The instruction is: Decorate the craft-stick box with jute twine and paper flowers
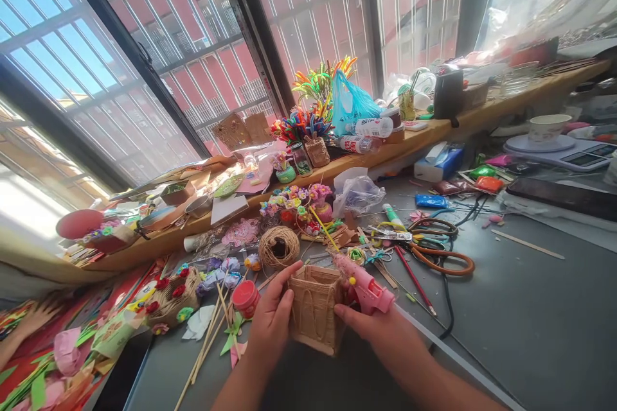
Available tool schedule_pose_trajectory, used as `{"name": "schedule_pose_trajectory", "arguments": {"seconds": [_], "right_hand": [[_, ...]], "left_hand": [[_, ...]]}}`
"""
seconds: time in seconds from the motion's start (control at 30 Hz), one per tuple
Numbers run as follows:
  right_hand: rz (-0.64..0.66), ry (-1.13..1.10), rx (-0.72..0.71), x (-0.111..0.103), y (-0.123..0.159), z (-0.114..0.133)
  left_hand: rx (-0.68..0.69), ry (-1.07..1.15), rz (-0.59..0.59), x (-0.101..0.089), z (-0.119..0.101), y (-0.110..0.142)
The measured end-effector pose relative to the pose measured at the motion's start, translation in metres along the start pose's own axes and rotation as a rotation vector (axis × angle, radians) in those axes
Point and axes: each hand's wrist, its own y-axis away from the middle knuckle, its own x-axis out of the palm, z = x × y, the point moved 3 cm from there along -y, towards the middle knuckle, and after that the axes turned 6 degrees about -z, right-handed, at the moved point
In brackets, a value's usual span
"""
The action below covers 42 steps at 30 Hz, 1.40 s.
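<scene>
bracing an open twine-trimmed box (312, 308) between their fingers, left hand (272, 313) and right hand (373, 329) press opposite sides, equally near, its long axis roughly upright; whether hidden right fingers also grasp the pink glue gun (365, 284) beside them, i cannot tell.

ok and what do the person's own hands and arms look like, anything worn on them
The left hand and right hand are bare, with no gloves; no rings show, though some right-hand fingers are hidden. The left forearm and right forearm show no sleeve, watch or bracelet.
</scene>
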Motion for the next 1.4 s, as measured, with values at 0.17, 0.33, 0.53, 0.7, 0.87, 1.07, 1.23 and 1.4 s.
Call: {"name": "schedule_pose_trajectory", "arguments": {"seconds": [0.17,0.33,0.53,0.7,0.87,1.07,1.23,1.4], "right_hand": [[-0.013,0.0,-0.003,-0.001,0.001,-0.005],[-0.034,0.011,0.01,-0.003,-0.002,-0.008],[0.047,-0.044,0.023,0.001,-0.002,-0.002],[-0.064,0.048,0.095,-0.001,-0.001,-0.006],[-0.064,0.03,0.084,-0.002,-0.002,-0.007],[-0.031,0.022,0.105,0.002,-0.001,0.005],[0.017,-0.001,0.048,0.004,-0.001,0.009],[0.019,0.0,0.068,0.005,0.0,0.009]], "left_hand": [[0.056,-0.031,-0.012,0.001,-0.001,0.002],[0.015,0.137,-0.028,0.004,0.003,0.002],[-0.009,0.218,-0.121,0.006,0.011,0.003],[-0.014,0.214,-0.065,0.007,0.008,0.003],[0.031,0.035,0.018,0.008,0.0,0.0],[-0.001,0.028,0.033,0.011,-0.003,-0.001],[-0.014,0.011,-0.017,0.018,-0.01,0.001],[-0.011,-0.004,-0.037,0.021,-0.018,0.002]]}}
